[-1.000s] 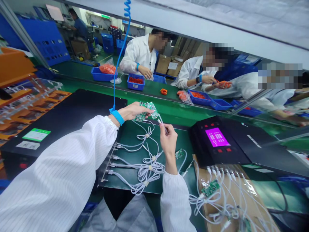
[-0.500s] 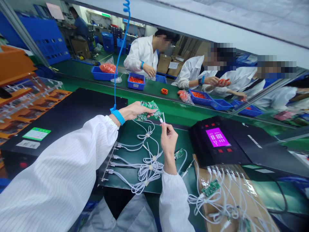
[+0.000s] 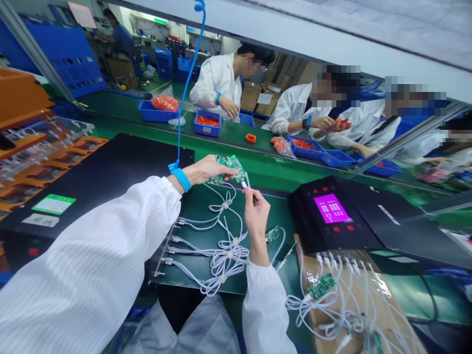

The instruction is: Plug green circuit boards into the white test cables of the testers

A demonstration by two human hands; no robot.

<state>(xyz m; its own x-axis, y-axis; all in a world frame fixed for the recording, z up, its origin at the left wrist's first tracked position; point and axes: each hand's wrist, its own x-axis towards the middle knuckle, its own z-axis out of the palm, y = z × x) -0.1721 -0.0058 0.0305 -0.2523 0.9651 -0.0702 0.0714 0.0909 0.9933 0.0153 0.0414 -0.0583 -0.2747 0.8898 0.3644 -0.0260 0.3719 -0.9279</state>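
Note:
Green circuit boards (image 3: 236,164) are pinched in my left hand (image 3: 212,168), which wears a blue wrist strap (image 3: 181,179). My right hand (image 3: 256,209) is closed on the white plug of a cable (image 3: 244,184), held right at the lower edge of the front board. Whether the plug is fully seated in the board I cannot tell. Below my hands, bundled white cables (image 3: 229,254) lie on the green work surface. Just right of my right wrist rests another circuit board (image 3: 273,234) with a cable beside it.
A black tester with a lit purple screen (image 3: 332,208) stands to the right, white cables running from it over a cardboard sheet (image 3: 354,305) that bears another board (image 3: 321,285). At left is a large black box (image 3: 92,187). Across the line, co-workers handle orange parts near blue bins (image 3: 207,124).
My right hand and the plug have shifted slightly left and up toward the board. My left hand keeps its hold on the boards, almost unmoved.

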